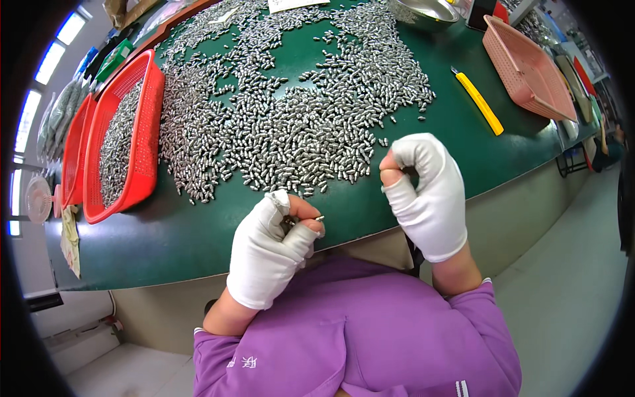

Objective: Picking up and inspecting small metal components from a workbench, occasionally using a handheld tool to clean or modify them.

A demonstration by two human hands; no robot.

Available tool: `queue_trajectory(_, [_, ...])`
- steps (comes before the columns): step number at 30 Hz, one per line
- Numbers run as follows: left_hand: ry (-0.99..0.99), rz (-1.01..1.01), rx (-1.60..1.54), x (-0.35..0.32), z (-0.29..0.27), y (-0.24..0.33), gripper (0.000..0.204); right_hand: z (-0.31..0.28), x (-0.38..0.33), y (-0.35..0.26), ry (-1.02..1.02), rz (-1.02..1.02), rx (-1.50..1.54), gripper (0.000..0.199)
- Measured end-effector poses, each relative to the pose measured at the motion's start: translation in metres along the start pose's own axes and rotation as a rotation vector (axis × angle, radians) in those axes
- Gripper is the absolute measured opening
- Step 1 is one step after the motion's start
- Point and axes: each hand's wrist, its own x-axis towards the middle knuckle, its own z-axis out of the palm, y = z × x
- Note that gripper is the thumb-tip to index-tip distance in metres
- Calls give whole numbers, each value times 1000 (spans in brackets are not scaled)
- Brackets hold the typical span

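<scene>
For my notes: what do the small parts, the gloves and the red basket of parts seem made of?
Parts: probably metal, silvery and shiny, with bright highlights. Gloves: likely fabric, matte white, creasing softly. Basket: probably moulded plastic, glossy red, with perforated walls.

The scene was bright and mostly even, with the windows point(55, 63) at far left glaring almost white. Small metal pieces point(297, 135) glinted, and a soft sheen lay on the green counter point(192, 241). Shadows were faint. Fisheye distortion curved straight edges, and the corners fell to black.
</scene>
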Motion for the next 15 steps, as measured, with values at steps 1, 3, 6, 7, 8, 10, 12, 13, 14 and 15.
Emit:
queue_trajectory(1, [6, -4, -16, 0, 0, 0, 9, -2, 0, -1, 3, -16, 23, 16])
queue_trajectory(3, [0, -2, -20, 0, 0, 1, 8, -5, 1, -7, -94, -181, -25, 18])
queue_trajectory(6, [-19, 3, -16, 1, -3, 0, 7, 9, 5, -14, -215, -345, 61, 21])
queue_trajectory(7, [-32, 6, -10, 1, -4, 0, 7, 13, 4, -16, -212, -363, 48, 20])
queue_trajectory(8, [-31, 6, -9, 1, -5, 1, 7, 16, 4, -17, -208, -381, 35, 19])
queue_trajectory(10, [-59, -29, -25, 2, -7, 1, 6, 21, 5, -15, -196, -400, 19, 16])
queue_trajectory(12, [-65, -24, -31, 2, -7, 3, 5, 20, 6, -13, -219, -499, -65, 14])
queue_trajectory(13, [-73, -20, -37, 2, -7, 3, 5, 19, 6, -13, -220, -499, -64, 14])
queue_trajectory(14, [-73, -21, -38, 2, -8, 3, 5, 19, 6, -12, -251, -536, -91, 13])
queue_trajectory(15, [-83, -36, -55, 2, -9, 4, 5, 19, 6, -12, -282, -571, -118, 13])
